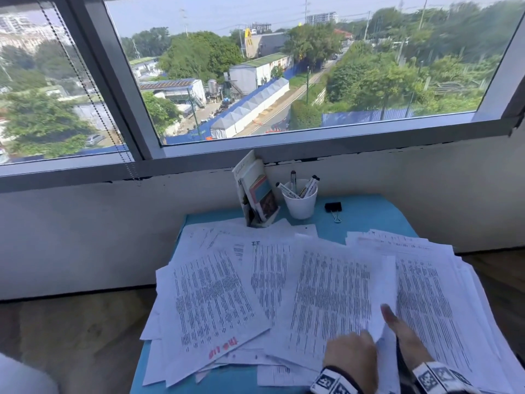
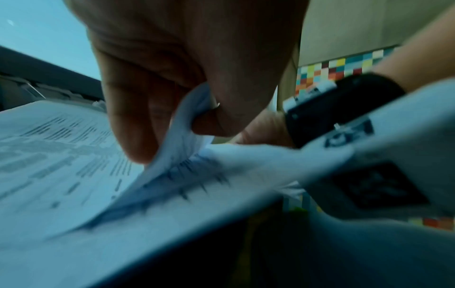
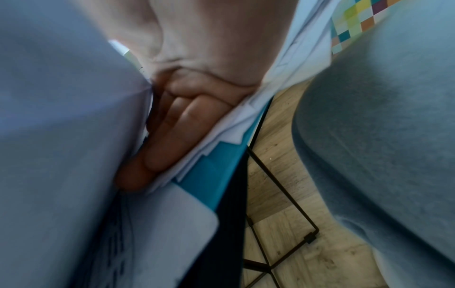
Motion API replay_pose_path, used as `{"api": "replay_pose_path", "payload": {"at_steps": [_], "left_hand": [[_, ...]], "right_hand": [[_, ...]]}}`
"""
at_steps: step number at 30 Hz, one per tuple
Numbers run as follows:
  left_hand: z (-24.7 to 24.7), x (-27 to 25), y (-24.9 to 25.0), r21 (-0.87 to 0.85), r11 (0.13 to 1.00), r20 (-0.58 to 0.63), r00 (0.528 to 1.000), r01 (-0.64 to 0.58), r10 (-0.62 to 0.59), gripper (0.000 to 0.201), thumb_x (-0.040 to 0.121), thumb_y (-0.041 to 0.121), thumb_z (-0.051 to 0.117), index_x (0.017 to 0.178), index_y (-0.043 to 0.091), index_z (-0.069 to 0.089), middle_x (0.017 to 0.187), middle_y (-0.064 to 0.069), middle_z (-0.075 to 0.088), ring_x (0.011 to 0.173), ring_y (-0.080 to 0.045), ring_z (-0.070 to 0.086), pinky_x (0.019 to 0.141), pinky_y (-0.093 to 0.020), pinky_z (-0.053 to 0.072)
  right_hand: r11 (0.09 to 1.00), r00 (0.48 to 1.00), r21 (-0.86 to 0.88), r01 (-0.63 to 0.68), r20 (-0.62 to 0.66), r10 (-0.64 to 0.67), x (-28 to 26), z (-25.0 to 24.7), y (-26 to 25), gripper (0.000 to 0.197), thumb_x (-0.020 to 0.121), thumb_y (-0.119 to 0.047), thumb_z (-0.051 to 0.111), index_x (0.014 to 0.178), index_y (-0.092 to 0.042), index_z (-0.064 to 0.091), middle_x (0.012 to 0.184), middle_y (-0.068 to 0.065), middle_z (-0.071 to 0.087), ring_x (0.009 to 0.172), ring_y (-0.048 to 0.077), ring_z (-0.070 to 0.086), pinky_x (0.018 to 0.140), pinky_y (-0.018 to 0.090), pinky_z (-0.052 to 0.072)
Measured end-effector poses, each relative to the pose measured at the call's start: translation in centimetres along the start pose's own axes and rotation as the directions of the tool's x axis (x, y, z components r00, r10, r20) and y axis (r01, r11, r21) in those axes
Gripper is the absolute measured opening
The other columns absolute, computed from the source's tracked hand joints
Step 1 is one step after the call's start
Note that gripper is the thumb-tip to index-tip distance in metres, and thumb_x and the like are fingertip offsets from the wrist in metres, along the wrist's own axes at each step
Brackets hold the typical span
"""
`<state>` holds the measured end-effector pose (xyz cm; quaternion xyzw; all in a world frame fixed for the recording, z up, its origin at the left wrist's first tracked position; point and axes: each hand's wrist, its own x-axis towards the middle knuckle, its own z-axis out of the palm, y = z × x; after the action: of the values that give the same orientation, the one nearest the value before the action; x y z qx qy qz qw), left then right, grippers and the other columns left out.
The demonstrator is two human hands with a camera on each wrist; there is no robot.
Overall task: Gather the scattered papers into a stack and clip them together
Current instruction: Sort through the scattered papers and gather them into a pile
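Because the printed sheets point(image 1: 284, 282) lie fanned and overlapping across nearly the whole blue tabletop point(image 1: 366, 220), some hanging past its edges, nothing here counts as a stack yet, and the gathering looks to be only at its start. The pile on the right side point(image 1: 443, 282) seems thicker, which would make it a sensible base to collect the rest onto. The right hand point(image 1: 403, 334) lies with straight fingers slid in among those sheets near the front edge, holding nothing closed; from the right wrist view the fingers point(image 3: 160, 144) are sandwiched between a lifted leaf and the layers below, likely to separate or support them. The left hand point(image 1: 350, 354) pinches the curled lower corner of one page point(image 1: 375, 322) between thumb and fingertips, as the left wrist view shows, peeling it up off its neighbours, probably to pull it across. A holder of booklets point(image 1: 257, 191) and a white cup of markers point(image 1: 300, 201) stand at the back, out of the papers' way. The black binder clip point(image 1: 333, 207) waits untouched beside the cup, well apart from both hands, to be fetched once the edges are squared.
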<state>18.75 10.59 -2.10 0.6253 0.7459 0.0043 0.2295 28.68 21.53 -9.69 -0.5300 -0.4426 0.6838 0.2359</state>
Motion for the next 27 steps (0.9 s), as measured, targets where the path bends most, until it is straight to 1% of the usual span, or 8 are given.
{"api": "replay_pose_path", "payload": {"at_steps": [3,7,10,12,14,20,24,27], "left_hand": [[0.4,-0.2,-0.1,0.002,1.0,-0.003,1.0,-0.028,0.028,0.043,0.094,0.031,0.044,0.129,0.006,0.042,0.114,-0.023,0.059,0.104,-0.041,0.058,0.087,-0.05,0.044],[-0.4,-1.2,-6.1,-0.105,0.988,-0.357,0.923,0.114,-0.145,0.039,0.076,0.062,0.048,0.095,0.029,0.058,0.083,0.007,0.065,0.077,-0.016,0.064,0.064,-0.033,0.052],[-1.3,-0.4,-11.9,-0.138,0.822,-0.163,0.806,0.553,-0.569,0.078,0.082,0.06,0.04,0.146,0.019,0.022,0.149,-0.013,0.025,0.138,-0.036,0.022,0.105,-0.059,0.026],[-2.0,-0.7,-15.4,-0.124,0.698,-0.008,0.702,0.706,-0.712,0.095,0.081,0.063,0.043,0.15,0.02,-0.005,0.157,-0.012,-0.009,0.144,-0.039,-0.007,0.109,-0.064,0.013],[-1.8,-0.9,-17.2,-0.189,0.645,0.068,0.665,0.74,-0.744,0.102,0.076,0.065,0.051,0.15,0.023,-0.005,0.158,-0.01,-0.009,0.144,-0.037,-0.002,0.107,-0.065,0.02],[-0.7,-1.0,-17.7,-0.141,0.701,0.051,0.712,0.699,-0.7,0.082,0.087,0.041,0.053,0.149,0.019,0.005,0.157,-0.012,0.008,0.14,-0.038,0.02,0.103,-0.053,0.04],[-2.4,-2.5,-17.3,-0.194,0.748,-0.118,0.742,0.634,-0.66,0.06,0.094,0.021,0.044,0.147,0.014,0.017,0.139,-0.008,0.046,0.119,-0.027,0.052,0.092,-0.036,0.048],[-4.4,-3.0,-14.4,-0.294,0.813,-0.3,0.759,0.502,-0.577,0.054,0.094,0.013,0.034,0.147,0.016,0.023,0.14,-0.007,0.047,0.12,-0.026,0.052,0.094,-0.035,0.044]], "right_hand": [[0.96,0.994,-0.263,0.098,-0.03,-0.11,0.3,-0.4,0.6,0.073,0.046,-0.056,0.084,0.093,-0.004,0.064,0.077,0.015,0.069,0.073,0.031,0.065,0.07,0.04,0.05],[0.919,0.989,-0.371,0.135,-0.008,-0.148,-0.6,0.0,0.0,0.035,0.076,-0.014,0.076,0.102,0.0,0.058,0.078,0.011,0.068,0.069,0.026,0.065,0.065,0.036,0.052],[0.929,0.987,-0.339,0.151,0.005,-0.159,-1.1,0.1,-0.3,0.025,0.082,-0.01,0.068,0.103,-0.005,0.055,0.078,0.006,0.066,0.067,0.02,0.063,0.053,0.025,0.042],[0.933,0.986,-0.324,0.159,0.011,-0.164,-1.4,0.3,-0.5,0.027,0.083,-0.009,0.068,0.105,-0.004,0.055,0.079,0.006,0.066,0.068,0.02,0.064,0.052,0.026,0.044],[0.934,0.986,-0.318,0.166,0.019,-0.168,-1.4,0.3,-0.6,0.029,0.082,-0.007,0.067,0.108,-0.005,0.054,0.081,0.006,0.067,0.07,0.021,0.064,0.052,0.025,0.046],[0.924,0.984,-0.341,0.172,0.013,-0.178,-1.6,0.4,-0.5,0.027,0.083,-0.01,0.067,0.107,-0.008,0.054,0.084,0.005,0.066,0.072,0.02,0.064,0.052,0.023,0.045],[0.921,0.985,-0.354,0.164,0.017,-0.169,-1.4,0.2,-0.4,0.027,0.082,-0.012,0.069,0.105,-0.009,0.055,0.082,0.004,0.066,0.073,0.02,0.064,0.056,0.027,0.045],[0.927,0.986,-0.336,0.165,0.019,-0.168,-1.4,0.1,-0.6,0.025,0.083,-0.01,0.067,0.105,-0.009,0.054,0.081,0.004,0.066,0.071,0.02,0.064,0.056,0.026,0.044]]}}
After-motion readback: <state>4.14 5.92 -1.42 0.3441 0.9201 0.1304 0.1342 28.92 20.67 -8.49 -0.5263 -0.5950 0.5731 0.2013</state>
